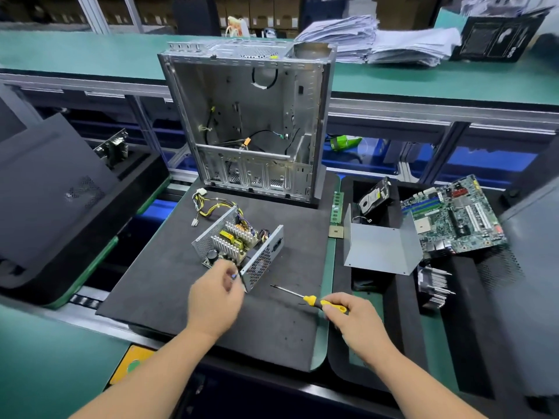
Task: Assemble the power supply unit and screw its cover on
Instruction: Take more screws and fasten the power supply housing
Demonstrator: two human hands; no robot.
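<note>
Roughly mid-mat on the black foam mat (169, 285): open power supply unit (239, 246), board and heatsinks exposed, long axis running from near-left to far-right, cable loom (211, 207) trailing toward the mat's far-left. Left hand (216, 297) right at the unit's near corner, fingers curled, pinching something small, probably a screw, though blurred. Right hand (352, 317) toward the mat's right edge, wrapped around the handle of a yellow screwdriver (308, 299), tip pointing far-left at the unit but well apart. Left hand clearly nearer. Bent steel cover (381, 249) in the tray (402, 300) to the right, off the unit. Beyond, at the mat's far edge, empty computer case (251, 122); further right, motherboard (456, 219).
</note>
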